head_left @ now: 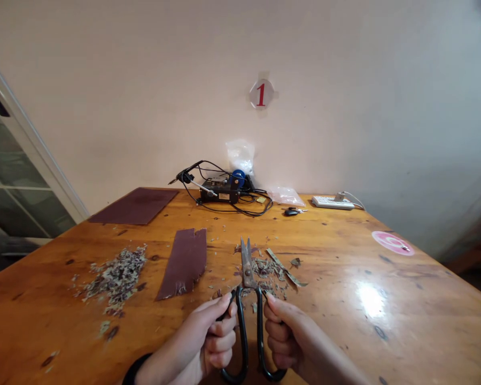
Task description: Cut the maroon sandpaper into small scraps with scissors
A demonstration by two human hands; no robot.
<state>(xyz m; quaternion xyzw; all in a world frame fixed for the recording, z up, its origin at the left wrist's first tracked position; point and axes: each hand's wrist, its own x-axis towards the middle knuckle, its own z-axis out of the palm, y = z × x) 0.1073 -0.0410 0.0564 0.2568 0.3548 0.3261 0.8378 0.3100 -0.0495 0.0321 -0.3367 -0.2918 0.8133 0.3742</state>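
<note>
A pair of scissors [247, 271] with black handles points away from me, its blades slightly apart. My left hand [216, 331] is closed around the left handle loop, and my right hand [286, 334] grips the right one. Just beyond the blades and to their right lie small shredded scraps [270, 267] and a thin strip [282, 266]. Left of the scissors a dark red-brown sheet [185, 262] with ragged edges rests flat on the table. Farther left is a heap of shredded bits [118, 278].
On the wooden table [332, 256], a larger dark red-brown sheet [136, 205] lies at the back left. A soldering station [220, 190] with cables stands by the wall. Near it are a plastic bag [284, 195], a small black tool [292, 212] and a power strip [331, 202]. A pink round sticker [392, 242] is at right.
</note>
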